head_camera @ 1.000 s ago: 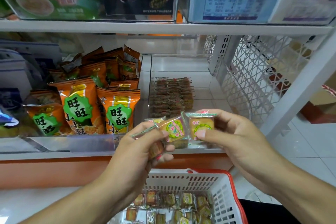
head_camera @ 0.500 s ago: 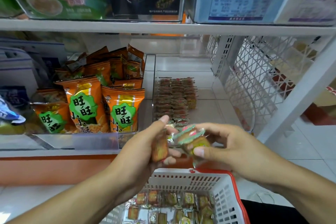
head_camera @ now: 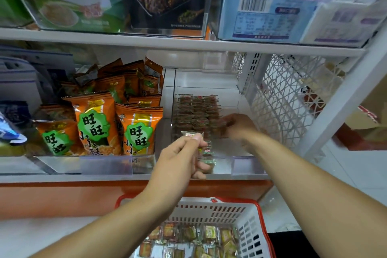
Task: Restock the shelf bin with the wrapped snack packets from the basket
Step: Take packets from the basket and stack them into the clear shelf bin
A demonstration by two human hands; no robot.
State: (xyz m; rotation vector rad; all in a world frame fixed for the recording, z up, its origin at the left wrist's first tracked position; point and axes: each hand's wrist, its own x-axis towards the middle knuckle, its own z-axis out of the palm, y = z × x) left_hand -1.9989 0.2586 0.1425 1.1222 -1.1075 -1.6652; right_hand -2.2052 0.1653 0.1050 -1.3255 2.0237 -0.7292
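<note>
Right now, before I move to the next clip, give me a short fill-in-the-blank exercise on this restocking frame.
1. The right hand reaches into the clear shelf bin while the ____ hand waits outside its front wall, pinching snack packets.
2. The basket below has white sides and a ____ rim.
3. The bags in the neighbouring bin are mostly ____.

Missing words: left; red; orange
</note>
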